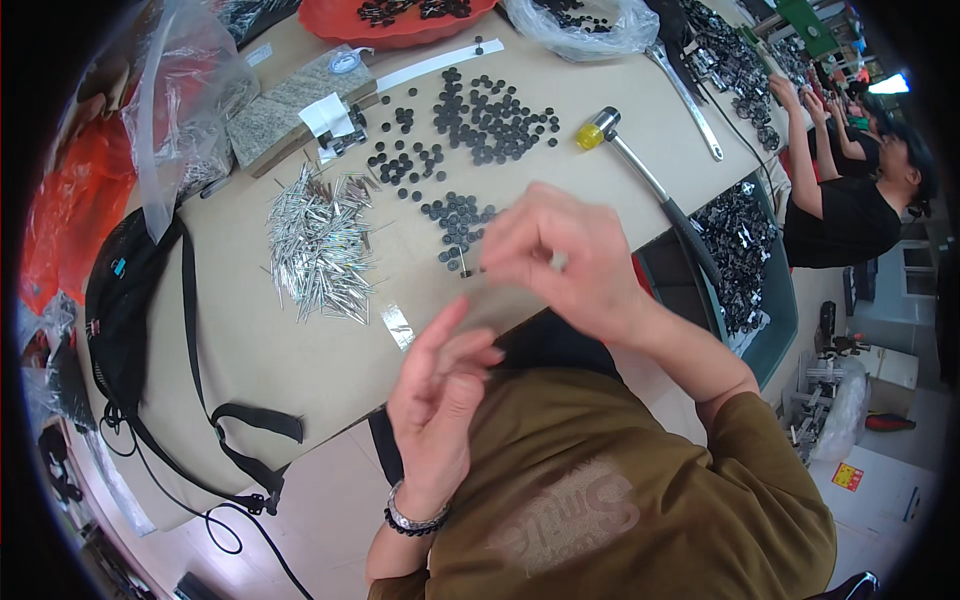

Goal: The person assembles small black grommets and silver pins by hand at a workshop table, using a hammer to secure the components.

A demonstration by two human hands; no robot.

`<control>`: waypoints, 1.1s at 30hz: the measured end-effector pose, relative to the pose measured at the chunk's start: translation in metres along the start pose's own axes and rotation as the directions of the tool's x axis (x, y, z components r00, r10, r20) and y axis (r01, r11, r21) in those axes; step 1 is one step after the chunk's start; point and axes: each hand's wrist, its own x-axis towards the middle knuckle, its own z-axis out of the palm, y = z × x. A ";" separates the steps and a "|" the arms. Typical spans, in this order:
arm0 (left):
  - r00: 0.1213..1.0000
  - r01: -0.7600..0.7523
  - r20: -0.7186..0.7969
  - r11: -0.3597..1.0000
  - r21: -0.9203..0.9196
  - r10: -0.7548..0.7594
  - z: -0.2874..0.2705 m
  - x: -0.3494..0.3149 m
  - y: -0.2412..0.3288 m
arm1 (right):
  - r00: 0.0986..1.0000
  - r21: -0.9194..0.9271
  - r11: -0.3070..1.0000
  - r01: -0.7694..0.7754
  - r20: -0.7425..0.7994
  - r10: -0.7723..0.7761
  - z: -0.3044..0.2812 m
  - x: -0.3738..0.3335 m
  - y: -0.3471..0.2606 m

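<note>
My right hand (565, 260) is raised over the table's near edge, its fingers curled together. Motion smears its fingertips, and whatever they may pinch cannot be made out. Close by its fingertips, a thin metal pin with a small black wheel (466, 272) is at the near end of a group of black wheels (458, 215). Lower and to the left, my left hand (440, 395) hovers palm inward, fingers apart and slightly bent, with nothing visible in them. Farther left lies a heap of silvery metal pins (322, 245). More loose black wheels (490, 120) spread across the table beyond.
A yellow-tipped hammer (650, 172) and a wrench (690, 105) lie at the right. A teal bin (780, 310) holds black parts. A stone block (290, 110), red basin (390, 25) and clear bag (590, 30) stand behind. A black bag (135, 300) lies left. Other people work at far right.
</note>
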 end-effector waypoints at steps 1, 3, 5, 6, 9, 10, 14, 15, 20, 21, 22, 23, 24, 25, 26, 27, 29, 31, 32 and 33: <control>0.994 -0.092 -0.028 0.947 0.309 0.106 -0.006 -0.003 -0.001 | 1.000 -0.004 1.000 -0.004 0.000 0.004 -0.001 0.006 0.006; 0.969 -0.134 -0.141 0.909 0.395 0.204 -0.010 -0.003 -0.002 | 0.966 0.108 0.963 -0.246 0.105 0.235 0.001 0.015 0.020; 0.864 -0.276 -0.108 0.643 0.714 0.491 -0.022 -0.001 -0.006 | 0.965 0.112 0.962 -0.248 0.112 0.236 0.002 0.020 0.032; 0.803 -0.336 -0.019 0.479 0.811 0.596 -0.026 0.002 -0.005 | 0.995 -0.044 0.998 -0.048 0.091 0.052 0.000 0.024 0.037; 0.700 -0.317 0.133 0.137 0.939 0.702 -0.035 0.010 0.000 | 0.990 -0.196 0.973 0.122 0.094 -0.105 0.003 0.028 0.038; 0.701 -0.317 0.132 0.140 0.938 0.701 -0.031 0.013 0.003 | 0.993 -0.196 0.976 0.094 0.087 -0.079 0.004 0.028 0.038; 0.729 -0.310 0.244 -0.009 0.951 0.640 -0.007 0.038 0.008 | 0.992 -0.219 0.968 0.125 0.025 -0.123 0.002 0.025 0.040; 0.733 -0.332 0.288 -0.045 0.942 0.617 -0.002 0.047 0.007 | 0.995 -0.210 0.973 0.097 -0.010 -0.102 0.002 0.023 0.040; 0.773 -0.310 0.306 -0.090 0.946 0.555 0.012 0.070 -0.001 | 0.992 -0.174 0.984 0.036 -0.113 -0.056 0.007 0.012 0.040; 0.777 -0.298 0.310 -0.113 0.948 0.548 0.011 0.071 -0.003 | 0.992 -0.199 0.979 0.047 -0.103 -0.069 0.008 0.010 0.042; 0.780 -0.285 0.313 -0.138 0.949 0.541 0.011 0.072 -0.004 | 0.992 -0.222 0.973 0.059 -0.094 -0.081 0.009 0.009 0.042; 0.781 -0.285 0.315 -0.142 0.948 0.539 0.011 0.072 -0.005 | 0.992 -0.218 0.974 0.058 -0.097 -0.081 0.010 0.009 0.043; 0.782 -0.279 0.314 -0.147 0.949 0.538 0.011 0.071 -0.005 | 0.989 -0.240 0.967 0.091 -0.094 -0.116 0.012 0.009 0.043; 0.782 -0.275 0.313 -0.152 0.949 0.539 0.011 0.070 -0.005 | 0.984 -0.263 0.957 0.124 -0.089 -0.152 0.013 0.010 0.042; 0.782 -0.275 0.314 -0.155 0.949 0.539 0.010 0.069 -0.007 | 0.984 -0.262 0.957 0.124 -0.091 -0.153 0.014 0.011 0.043; 0.773 -0.286 0.312 -0.135 0.949 0.552 0.008 0.069 -0.010 | 0.979 -0.300 0.941 0.157 -0.082 -0.189 0.015 0.012 0.043; 0.764 -0.296 0.309 -0.118 0.948 0.566 0.004 0.067 -0.011 | 0.972 -0.335 0.923 0.190 -0.071 -0.226 0.017 0.013 0.043; 0.773 -0.315 0.295 -0.063 0.947 0.562 0.001 0.063 -0.010 | 0.958 -0.382 0.888 0.254 -0.029 -0.287 0.020 0.014 0.042; 0.772 -0.315 0.294 -0.063 0.947 0.564 0.001 0.061 -0.009 | 0.957 -0.382 0.888 0.256 -0.027 -0.288 0.020 0.014 0.042; 0.778 -0.319 0.293 -0.052 0.946 0.555 0.001 0.059 -0.008 | 0.956 -0.407 0.875 0.262 -0.013 -0.292 0.021 0.013 0.042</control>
